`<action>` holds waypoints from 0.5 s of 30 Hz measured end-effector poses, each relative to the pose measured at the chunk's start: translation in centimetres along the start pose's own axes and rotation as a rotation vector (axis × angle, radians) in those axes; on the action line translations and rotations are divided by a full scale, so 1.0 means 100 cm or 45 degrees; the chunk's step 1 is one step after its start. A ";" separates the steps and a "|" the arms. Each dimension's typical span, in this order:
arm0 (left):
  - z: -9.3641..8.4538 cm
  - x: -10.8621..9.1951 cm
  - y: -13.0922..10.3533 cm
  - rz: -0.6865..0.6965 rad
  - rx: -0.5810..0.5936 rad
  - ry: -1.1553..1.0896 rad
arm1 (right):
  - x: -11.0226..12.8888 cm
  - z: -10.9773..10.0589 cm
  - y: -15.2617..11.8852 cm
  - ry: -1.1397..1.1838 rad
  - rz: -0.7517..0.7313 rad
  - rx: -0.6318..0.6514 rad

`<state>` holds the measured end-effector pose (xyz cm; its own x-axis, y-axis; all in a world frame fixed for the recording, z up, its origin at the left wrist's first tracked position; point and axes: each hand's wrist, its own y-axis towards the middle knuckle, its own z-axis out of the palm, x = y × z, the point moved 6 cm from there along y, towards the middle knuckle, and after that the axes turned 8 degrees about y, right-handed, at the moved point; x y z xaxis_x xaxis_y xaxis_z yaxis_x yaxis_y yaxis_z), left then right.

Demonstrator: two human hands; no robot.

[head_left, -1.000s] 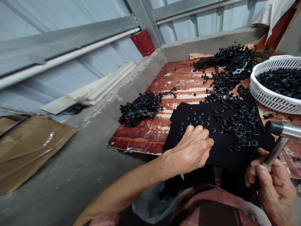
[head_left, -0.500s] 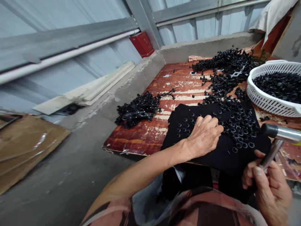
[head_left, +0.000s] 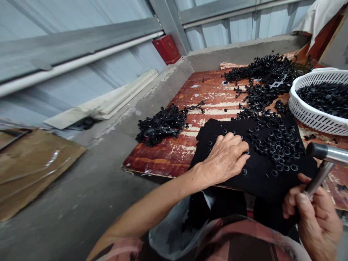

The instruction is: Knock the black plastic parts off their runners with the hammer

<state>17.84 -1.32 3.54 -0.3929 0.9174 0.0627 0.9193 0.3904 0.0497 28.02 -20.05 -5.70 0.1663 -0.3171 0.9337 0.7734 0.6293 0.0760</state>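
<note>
A black cloth [head_left: 255, 181] lies on the table's near edge with many small black round-headed pieces [head_left: 280, 148] on it, heaped toward its right side. My left hand [head_left: 225, 156] is over the cloth's left half, palm down, fingers curled together at the small pieces. What its fingertips hold, if anything, is hidden. One round piece [head_left: 244, 172] lies just below that hand, apart from the heap. My right hand [head_left: 315, 210] is closed around the metal handle of a hammer [head_left: 320, 174], its head raised beside the cloth's right edge.
The worn red-brown table [head_left: 152, 159] carries a pile of black pieces [head_left: 163, 125] at left and a larger pile [head_left: 266, 76] at the back. A white plastic basket [head_left: 312, 117] holds more at right. A concrete ledge [head_left: 239, 52] borders the table; cardboard [head_left: 35, 170] lies far left.
My left hand has moved left over the cloth, and a round piece now shows below it. My right hand keeps its hold on the hammer. The view has shifted slightly.
</note>
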 end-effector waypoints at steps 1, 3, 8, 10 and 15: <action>-0.002 -0.001 0.004 0.009 -0.026 0.005 | 0.000 0.000 0.000 -0.011 -0.007 0.000; -0.003 -0.002 0.014 0.040 -0.080 0.031 | 0.001 -0.001 0.000 -0.029 -0.027 0.000; 0.009 -0.011 0.037 0.175 -0.057 0.075 | 0.001 -0.001 0.002 -0.011 -0.051 0.001; 0.013 -0.010 0.041 0.181 -0.013 0.071 | 0.002 0.000 0.002 0.004 -0.060 0.003; 0.011 -0.006 0.038 0.177 0.004 -0.004 | 0.001 0.001 0.002 0.004 -0.007 0.000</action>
<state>21.55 -0.27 2.63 -0.2619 0.9628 0.0658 0.9649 0.2599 0.0378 28.16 -19.89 -5.52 0.1637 -0.3228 0.9322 0.7745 0.6274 0.0813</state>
